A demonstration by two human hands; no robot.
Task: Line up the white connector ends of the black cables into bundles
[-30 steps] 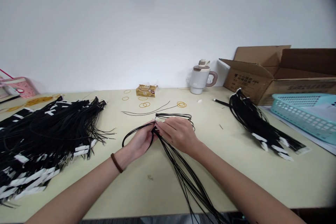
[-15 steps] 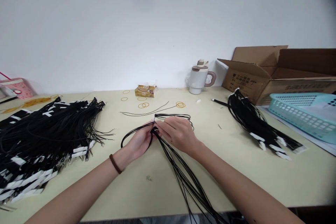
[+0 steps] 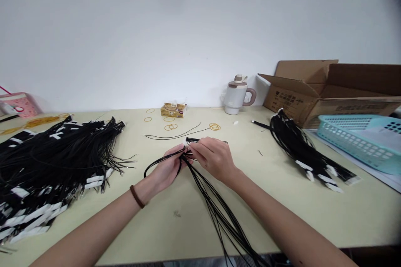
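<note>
Grip of the left hand [image 3: 164, 171] clasps black cables [image 3: 194, 172] at mid-table, apparently to steady their crossing, while the right hand's [image 3: 215, 157] grip pinches them just beside it, the exact strand hidden. Loose tails run past the near edge of the table [image 3: 138, 233], probably because of their length. Beyond, a lidded mug [image 3: 234, 99] conceals its contents; the open cardboard box's [image 3: 285, 98] inside bottom is out of sight, and what the turquoise basket [image 3: 344, 144] holds is unclear.
</note>
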